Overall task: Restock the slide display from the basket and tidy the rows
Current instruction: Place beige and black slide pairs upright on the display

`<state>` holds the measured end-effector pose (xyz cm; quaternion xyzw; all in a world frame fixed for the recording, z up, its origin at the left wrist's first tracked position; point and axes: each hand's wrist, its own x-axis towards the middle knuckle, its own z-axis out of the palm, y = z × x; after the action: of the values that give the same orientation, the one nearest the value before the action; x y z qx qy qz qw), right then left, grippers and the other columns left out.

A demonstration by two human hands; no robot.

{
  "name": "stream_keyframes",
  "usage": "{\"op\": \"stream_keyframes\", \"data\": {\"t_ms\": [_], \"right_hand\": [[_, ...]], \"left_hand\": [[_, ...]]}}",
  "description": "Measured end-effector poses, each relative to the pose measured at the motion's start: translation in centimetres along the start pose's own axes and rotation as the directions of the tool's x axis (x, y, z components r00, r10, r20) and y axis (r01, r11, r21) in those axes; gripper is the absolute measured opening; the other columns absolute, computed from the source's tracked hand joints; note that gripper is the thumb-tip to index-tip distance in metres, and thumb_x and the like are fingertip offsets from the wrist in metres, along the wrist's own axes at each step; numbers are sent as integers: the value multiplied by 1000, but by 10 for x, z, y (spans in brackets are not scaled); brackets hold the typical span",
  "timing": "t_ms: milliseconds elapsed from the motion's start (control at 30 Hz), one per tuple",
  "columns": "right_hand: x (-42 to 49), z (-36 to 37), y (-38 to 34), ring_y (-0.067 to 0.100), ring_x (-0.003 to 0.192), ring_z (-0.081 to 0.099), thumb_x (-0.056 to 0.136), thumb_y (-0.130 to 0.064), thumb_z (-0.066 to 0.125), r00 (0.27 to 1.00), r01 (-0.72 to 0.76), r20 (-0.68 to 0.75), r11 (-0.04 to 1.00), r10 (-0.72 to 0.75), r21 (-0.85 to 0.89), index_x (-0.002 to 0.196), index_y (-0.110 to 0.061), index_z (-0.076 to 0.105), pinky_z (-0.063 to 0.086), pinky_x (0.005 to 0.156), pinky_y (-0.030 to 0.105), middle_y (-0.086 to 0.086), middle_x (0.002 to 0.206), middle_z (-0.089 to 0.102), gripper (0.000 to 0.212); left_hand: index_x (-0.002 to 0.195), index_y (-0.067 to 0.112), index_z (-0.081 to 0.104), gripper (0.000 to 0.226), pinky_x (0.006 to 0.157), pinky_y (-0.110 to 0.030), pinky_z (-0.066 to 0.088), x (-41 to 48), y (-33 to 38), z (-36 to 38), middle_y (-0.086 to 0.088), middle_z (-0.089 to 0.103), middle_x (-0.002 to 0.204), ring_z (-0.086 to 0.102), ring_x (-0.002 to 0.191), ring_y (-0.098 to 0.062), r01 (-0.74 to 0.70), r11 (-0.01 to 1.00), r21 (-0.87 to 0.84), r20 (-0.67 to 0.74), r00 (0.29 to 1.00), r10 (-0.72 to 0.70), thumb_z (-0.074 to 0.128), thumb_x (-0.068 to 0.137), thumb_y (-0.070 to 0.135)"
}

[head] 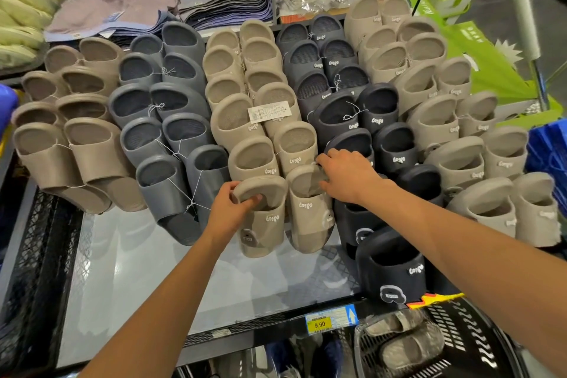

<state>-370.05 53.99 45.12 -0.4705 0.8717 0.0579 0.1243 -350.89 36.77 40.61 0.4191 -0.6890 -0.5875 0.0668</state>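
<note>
Before you, the display runs in colour bands from left to right: brown slides, slate-grey slides, beige slides, black slides and pale taupe slides, the last three bearing small white lettering. The price label nearest you is yellow and blue, beside a black slotted basket.

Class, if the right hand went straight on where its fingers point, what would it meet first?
The right hand points left, already holding a tan slide. Beyond it, probably the neighbouring tan slide gripped by the left hand, though depth is unclear.
</note>
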Motion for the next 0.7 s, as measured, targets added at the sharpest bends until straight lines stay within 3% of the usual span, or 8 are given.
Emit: {"op": "stream_keyframes", "data": {"t_ms": [233,467,567,700], "right_hand": [[1,-1,-4,30,110,55,95,-42,48,1000,-10,7,1000,10,7,128,-14,49,42,90,44,10,119,58,44],[1,1,-4,29,106,56,94,-41,49,1000,-7,-9,1000,8,15,127,-14,49,43,88,43,9,117,60,43],[-1,2,-2,29,106,56,94,-41,49,1000,-6,-14,1000,6,7,128,-14,49,43,87,42,9,117,59,43],[-3,3,-1,30,107,56,94,-40,50,1000,-9,-12,1000,9,0,126,-13,48,43,87,43,10,118,59,42]], "left_hand": [[102,24,65,24,77,-31,50,6,-2,-6,3,69,96,63,90,-15,-34,995,93,38,999,31,77,82,32],[96,18,67,22,48,-25,37,6,-11,-1,5,58,65,45,51,-12,98,995,0,37,995,-98,77,82,32],[95,20,68,22,54,-29,43,8,-12,0,1,64,72,52,57,-16,105,994,-7,20,994,-105,79,80,33],[95,23,67,21,74,-36,53,12,-10,-1,-2,71,91,66,84,-21,98,995,1,32,995,-98,80,80,31]]}}
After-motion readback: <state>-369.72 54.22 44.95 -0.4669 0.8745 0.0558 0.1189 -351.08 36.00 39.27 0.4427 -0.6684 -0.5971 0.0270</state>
